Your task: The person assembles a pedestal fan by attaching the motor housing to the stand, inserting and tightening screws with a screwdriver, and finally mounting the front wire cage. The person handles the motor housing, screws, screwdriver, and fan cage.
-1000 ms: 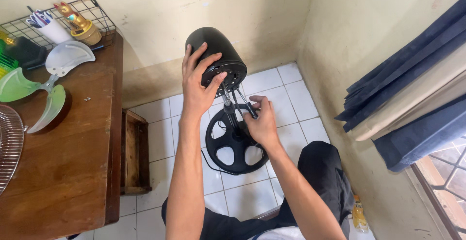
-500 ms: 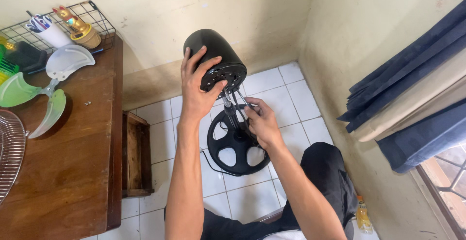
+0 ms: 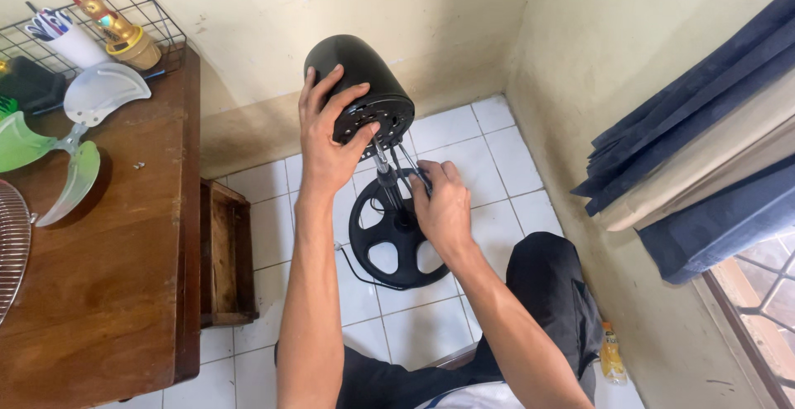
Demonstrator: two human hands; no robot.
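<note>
head view: left hand (image 3: 331, 140) clamped over the black fan motor housing (image 3: 352, 78), fingers spread and wrapped on its lower rim, thumb at the vented face. right hand (image 3: 443, 206) lower down, fingers closed around a thin tool (image 3: 411, 165) at the neck just under the housing; tip hidden, cannot tell what it engages. against the frames of a second ago, little has shifted: the left grip sits on the same spot, the right hand has dropped slightly down the stem (image 3: 389, 190) and curled tighter, so the work at the neck joint looks ongoing, not finished. the fan stands on white floor tiles (image 3: 497, 161) in the room corner, its round spoked base (image 3: 397, 243) flat on the floor. long axis runs up the stem from the base; the housing tilts, closed rear end up toward the wall, vented face down toward the base. on the wooden table (image 3: 108, 293), well apart: green fan blades (image 3: 50, 161), a wire guard (image 3: 10, 252), a wire basket (image 3: 83, 36).
</note>
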